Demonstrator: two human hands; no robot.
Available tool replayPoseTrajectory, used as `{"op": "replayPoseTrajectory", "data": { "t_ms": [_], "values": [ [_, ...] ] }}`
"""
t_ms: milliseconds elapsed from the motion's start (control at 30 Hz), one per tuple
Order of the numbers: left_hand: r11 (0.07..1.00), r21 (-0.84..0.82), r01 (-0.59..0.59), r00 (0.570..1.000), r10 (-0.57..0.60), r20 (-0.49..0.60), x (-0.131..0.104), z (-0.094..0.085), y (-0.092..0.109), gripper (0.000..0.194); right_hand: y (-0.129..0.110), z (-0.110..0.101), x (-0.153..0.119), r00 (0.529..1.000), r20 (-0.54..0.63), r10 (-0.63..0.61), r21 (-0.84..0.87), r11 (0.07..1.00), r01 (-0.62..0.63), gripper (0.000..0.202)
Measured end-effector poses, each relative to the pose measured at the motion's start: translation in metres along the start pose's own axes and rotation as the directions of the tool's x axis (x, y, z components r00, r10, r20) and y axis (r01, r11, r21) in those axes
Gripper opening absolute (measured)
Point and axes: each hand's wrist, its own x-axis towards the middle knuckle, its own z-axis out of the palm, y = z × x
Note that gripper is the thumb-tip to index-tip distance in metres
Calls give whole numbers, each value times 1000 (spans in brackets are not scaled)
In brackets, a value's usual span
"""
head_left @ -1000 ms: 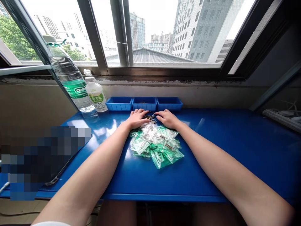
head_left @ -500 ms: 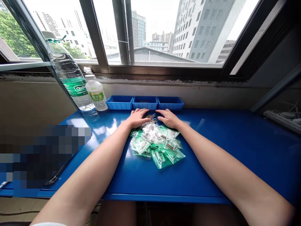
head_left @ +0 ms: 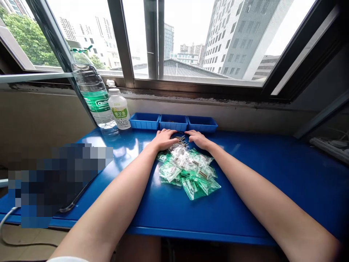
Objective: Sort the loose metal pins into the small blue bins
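Observation:
Several slim metal pieces, like screws or pins (head_left: 182,139), lie in a loose heap on the blue tabletop. My left hand (head_left: 165,139) rests at the heap's left edge, thumb and fingers spread around that side. Across from it, my right hand (head_left: 199,139) lies with fingers stretched toward the heap and the thumb apart. Neither hand visibly grips anything. Just nearer to me, between my forearms, is a pile of small clear and green plastic bags (head_left: 188,169); some have metal pieces showing inside.
Behind my hands stand three blue bins in a row: left (head_left: 144,123), middle (head_left: 173,125) and right (head_left: 202,127). A large water bottle (head_left: 94,94) and a smaller white bottle (head_left: 120,112) are at the back left. A blurred-out dark object (head_left: 65,178) lies left of my arm.
The camera view has shifted a little, so the scene sits farther right and lower. My right fingers and thumb look slightly farther from the metal heap; the bags stay in place.

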Motion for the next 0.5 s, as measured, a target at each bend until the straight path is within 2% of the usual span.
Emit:
{"op": "replayPoseTrajectory", "data": {
  "t_ms": [233,333,500],
  "values": [
    [1000,0,5,1000,-5,-2,-1,-1,2,68,-16,-1,-3,994,51,96,-44,995,-93,71],
    [1000,13,7,1000,-7,-11,-2,-1,3,68,-20,2,-1,990,34,134,-44,990,-133,69],
    [1000,12,13,999,-13,-29,-2,0,2,69,-14,9,5,995,-27,97,-70,993,-99,59]
  ]
}}
